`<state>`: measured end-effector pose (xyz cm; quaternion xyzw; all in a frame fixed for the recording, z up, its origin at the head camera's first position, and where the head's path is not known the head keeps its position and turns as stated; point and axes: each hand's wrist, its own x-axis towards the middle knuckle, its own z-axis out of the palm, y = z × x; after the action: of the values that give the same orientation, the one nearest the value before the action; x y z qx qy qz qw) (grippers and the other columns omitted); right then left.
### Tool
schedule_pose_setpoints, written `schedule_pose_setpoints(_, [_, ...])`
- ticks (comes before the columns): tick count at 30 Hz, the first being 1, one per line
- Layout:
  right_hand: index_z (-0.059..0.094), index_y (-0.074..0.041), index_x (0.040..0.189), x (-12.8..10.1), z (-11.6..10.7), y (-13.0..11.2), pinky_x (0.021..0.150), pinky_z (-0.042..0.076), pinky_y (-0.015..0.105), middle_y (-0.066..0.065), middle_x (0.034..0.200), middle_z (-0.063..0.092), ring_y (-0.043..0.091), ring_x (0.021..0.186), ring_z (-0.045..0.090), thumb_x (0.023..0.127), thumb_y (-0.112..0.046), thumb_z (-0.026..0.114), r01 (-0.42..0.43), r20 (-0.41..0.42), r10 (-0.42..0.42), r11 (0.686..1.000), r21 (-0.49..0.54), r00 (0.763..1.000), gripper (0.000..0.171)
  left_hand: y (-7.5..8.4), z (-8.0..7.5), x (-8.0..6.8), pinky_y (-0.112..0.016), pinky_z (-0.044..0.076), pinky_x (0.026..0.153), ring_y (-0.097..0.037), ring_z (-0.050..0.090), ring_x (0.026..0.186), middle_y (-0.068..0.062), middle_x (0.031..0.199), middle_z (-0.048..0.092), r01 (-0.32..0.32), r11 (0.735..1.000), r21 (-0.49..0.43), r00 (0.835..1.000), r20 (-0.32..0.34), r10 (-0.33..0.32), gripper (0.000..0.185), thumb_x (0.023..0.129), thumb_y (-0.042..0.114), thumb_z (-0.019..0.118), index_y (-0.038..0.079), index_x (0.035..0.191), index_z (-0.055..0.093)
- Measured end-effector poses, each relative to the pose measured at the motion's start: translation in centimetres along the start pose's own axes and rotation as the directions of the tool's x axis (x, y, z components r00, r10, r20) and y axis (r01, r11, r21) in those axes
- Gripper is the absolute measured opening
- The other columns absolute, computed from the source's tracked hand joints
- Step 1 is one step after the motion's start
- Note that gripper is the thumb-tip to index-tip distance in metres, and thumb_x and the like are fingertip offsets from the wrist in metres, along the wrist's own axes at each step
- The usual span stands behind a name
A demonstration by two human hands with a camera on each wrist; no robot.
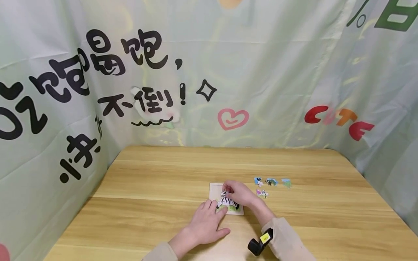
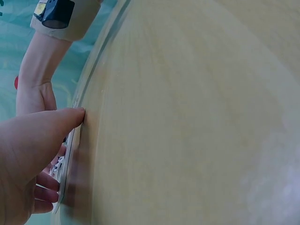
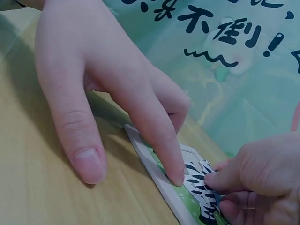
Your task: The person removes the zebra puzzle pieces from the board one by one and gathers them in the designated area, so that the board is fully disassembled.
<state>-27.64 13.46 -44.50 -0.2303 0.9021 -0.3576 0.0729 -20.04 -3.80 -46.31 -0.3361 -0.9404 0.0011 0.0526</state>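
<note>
The right hand [image 1: 240,194] hides much of the pale square wooden puzzle board [image 1: 214,189], pinching a zebra-striped piece [image 3: 202,180]; the left hand [image 1: 207,223] lies flat, fingertips on its near edge.

"不倒!", prob. "CUTE", on backdrop [image 1: 261,72]

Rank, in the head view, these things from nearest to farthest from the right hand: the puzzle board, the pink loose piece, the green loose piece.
1. Puzzle board: under the right hand, touching.
2. Pink loose piece: just right of the hand.
3. Green loose piece: farthest right, end of the row.
</note>
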Motion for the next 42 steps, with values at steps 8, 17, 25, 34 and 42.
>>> schedule_pose_setpoints(8, [0.061, 0.0, 0.094, -0.2, -0.3, 0.3, 0.068, 0.044, 0.031, 0.005, 0.082, 0.055, 0.018, 0.075, 0.049, 0.075, 0.016, 0.057, -0.001, 0.014, 0.0, 0.999, 0.047, 1.0, 0.026, 0.0, 0.0, 0.0, -0.037, 0.038, 0.093, -0.02, 0.04, 0.096, -0.005, 0.101, 0.045, 0.004, 1.0, -0.003, 1.0, 0.003, -0.004, 0.066, 0.085, 0.063, 0.047, 0.02, 0.135, 0.05])
schedule_pose_setpoints(17, [0.061, 0.0, 0.098, 0.0, -0.6, 1.5, 0.07, 0.046, 0.033, 0.005, 0.084, 0.054, 0.019, 0.077, 0.05, 0.071, 0.016, 0.051, 0.092, 0.053, -0.098, 0.99, 0.109, 0.994, 0.033, 0.0, -0.1, 0.1, -0.039, 0.037, 0.095, -0.02, 0.041, 0.099, -0.006, 0.104, 0.046, 0.012, 1.0, -0.008, 1.0, 0.005, -0.012, 0.068, 0.084, 0.063, 0.047, 0.019, 0.135, 0.049])
schedule_pose_setpoints(25, [0.059, 0.004, 0.104, 0.0, -1.1, 1.2, 0.067, 0.043, 0.027, 0.006, 0.086, 0.053, 0.019, 0.077, 0.048, 0.07, 0.02, 0.051, 0.063, 0.137, -0.076, 0.993, 0.096, 0.988, 0.039, 0.1, -0.1, 0.0, -0.038, 0.037, 0.094, -0.02, 0.041, 0.098, -0.005, 0.103, 0.046, 0.013, 1.0, -0.007, 1.0, 0.013, -0.013, 0.068, 0.084, 0.063, 0.047, 0.02, 0.136, 0.049])
schedule_pose_setpoints(34, [0.059, 0.004, 0.103, 0.0, -1.2, 0.8, 0.064, 0.042, 0.026, 0.007, 0.085, 0.052, 0.018, 0.074, 0.046, 0.066, 0.022, 0.05, 0.053, 0.13, -0.064, 0.995, 0.086, 0.99, 0.043, 0.1, 0.0, 0.0, -0.038, 0.037, 0.095, -0.019, 0.041, 0.099, -0.005, 0.103, 0.046, 0.01, 1.0, -0.007, 1.0, 0.008, -0.01, 0.067, 0.085, 0.063, 0.047, 0.019, 0.135, 0.049])
schedule_pose_setpoints(42, [0.061, -0.004, 0.097, -0.4, -0.7, 0.7, 0.068, 0.043, 0.031, 0.004, 0.082, 0.054, 0.017, 0.076, 0.049, 0.083, 0.008, 0.057, 0.023, 0.042, -0.027, 0.995, 0.095, 0.999, 0.019, 0.1, 0.0, 0.1, -0.038, 0.037, 0.096, -0.019, 0.041, 0.099, -0.005, 0.104, 0.046, 0.012, 1.0, -0.003, 1.0, 0.014, -0.012, 0.068, 0.085, 0.063, 0.046, 0.019, 0.136, 0.048])
